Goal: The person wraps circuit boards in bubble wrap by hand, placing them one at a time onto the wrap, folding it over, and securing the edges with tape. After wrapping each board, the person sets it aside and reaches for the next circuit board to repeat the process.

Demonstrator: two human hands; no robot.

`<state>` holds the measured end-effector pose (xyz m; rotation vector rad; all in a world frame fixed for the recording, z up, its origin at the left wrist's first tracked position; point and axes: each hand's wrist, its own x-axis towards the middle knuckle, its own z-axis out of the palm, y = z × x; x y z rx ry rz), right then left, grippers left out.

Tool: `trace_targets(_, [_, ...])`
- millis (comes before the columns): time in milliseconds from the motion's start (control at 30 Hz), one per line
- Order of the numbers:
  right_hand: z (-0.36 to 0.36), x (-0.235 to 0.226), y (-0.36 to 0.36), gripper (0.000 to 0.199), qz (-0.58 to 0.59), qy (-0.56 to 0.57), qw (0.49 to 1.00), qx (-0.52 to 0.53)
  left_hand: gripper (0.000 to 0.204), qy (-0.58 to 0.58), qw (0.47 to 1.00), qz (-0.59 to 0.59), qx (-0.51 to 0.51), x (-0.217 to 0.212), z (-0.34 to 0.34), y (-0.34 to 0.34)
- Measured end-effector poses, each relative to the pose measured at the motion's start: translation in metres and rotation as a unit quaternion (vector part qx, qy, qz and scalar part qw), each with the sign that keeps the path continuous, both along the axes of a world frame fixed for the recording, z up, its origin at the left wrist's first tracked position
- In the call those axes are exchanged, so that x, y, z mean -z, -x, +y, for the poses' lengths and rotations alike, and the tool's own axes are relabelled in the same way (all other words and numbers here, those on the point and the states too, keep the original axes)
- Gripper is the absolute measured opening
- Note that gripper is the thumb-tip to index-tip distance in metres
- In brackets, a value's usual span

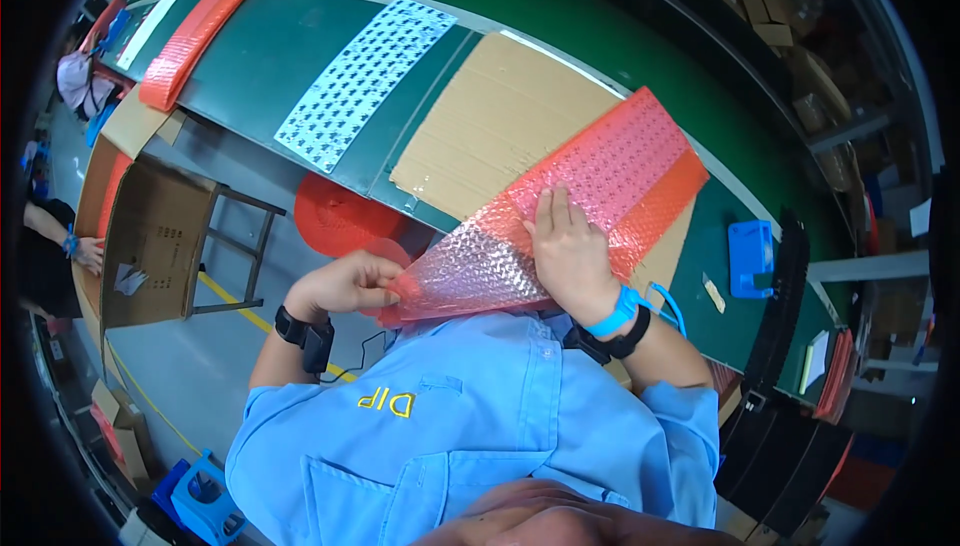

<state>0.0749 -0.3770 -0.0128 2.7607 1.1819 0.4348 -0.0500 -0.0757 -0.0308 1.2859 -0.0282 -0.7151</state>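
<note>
My left hand [352, 283] pinches the near left edge of a sheet of red translucent bubble wrap [480, 264] between thumb and fingers. My right hand [572, 258] lies flat on the same wrap, fingers stretched out. Beneath the wrap's far part shows a pale panel with rows of dark marks [625, 161]. Wrap and panel rest on a flat piece of brown cardboard [490, 116] on the green bench. From the near left, the wrap hangs toward a red roll [335, 214] below the bench edge; whether they join is hard to make out.
A white panel with dark marks [365, 81] and a red wrapped bundle [195, 46] lie leftward on the bench. At right are a blue tape dispenser [750, 259] and a black strip [783, 306]. An open carton [160, 231] stands at left, with another person's hand [90, 254] on it.
</note>
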Motion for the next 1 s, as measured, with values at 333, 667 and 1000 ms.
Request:
trace_targets(333, [0.003, -0.011, 0.021, 0.089, 0.08, -0.034, 0.996, 0.029, 0.075, -0.752, 0.482, -0.374, -0.249, -0.005, 0.085, -0.097])
trace_targets(667, [-0.04, -0.016, -0.01, 0.08, 0.284, -0.235, 0.928, -0.055, 0.082, -0.49, 0.749, -0.303, -0.328, -0.046, 0.042, -0.113])
trace_targets(1000, [-0.058, -0.017, -0.003, 0.051, 0.551, -0.554, 0.621, -0.057, 0.076, -0.358, 0.702, -0.61, -0.085, -0.079, -0.14, -0.112])
